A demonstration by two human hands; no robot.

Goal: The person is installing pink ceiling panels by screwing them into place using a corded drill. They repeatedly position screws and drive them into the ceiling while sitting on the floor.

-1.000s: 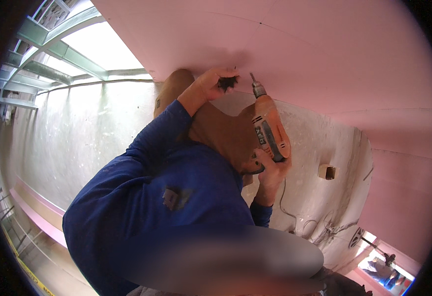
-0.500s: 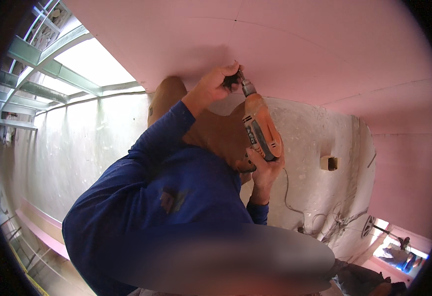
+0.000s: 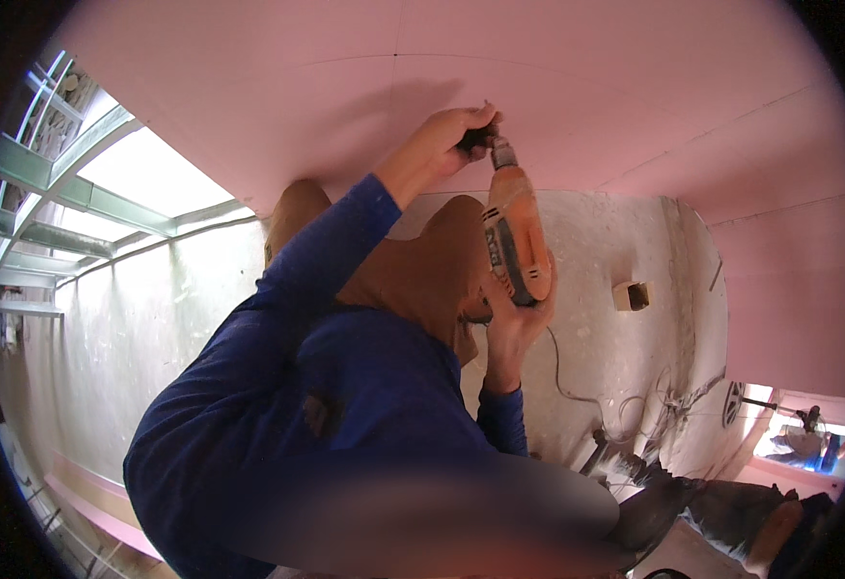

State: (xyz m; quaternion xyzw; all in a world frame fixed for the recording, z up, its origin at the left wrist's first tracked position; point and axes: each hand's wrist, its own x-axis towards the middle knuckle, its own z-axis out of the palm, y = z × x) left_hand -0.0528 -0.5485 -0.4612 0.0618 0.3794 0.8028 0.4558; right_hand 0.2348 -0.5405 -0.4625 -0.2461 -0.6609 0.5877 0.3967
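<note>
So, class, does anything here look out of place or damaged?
Yes: the loose cables lie in an untidy tangle at right, not coiled. The blue top has a dark patch breaking its plain colour; stain or tear, I cannot tell. The orange drill in the right hand shows no obvious damage.

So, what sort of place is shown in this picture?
Probably a building site or renovation: seamed pink boards, an open pale-green frame at the picture's left, and an orange power drill in the right hand.
</note>
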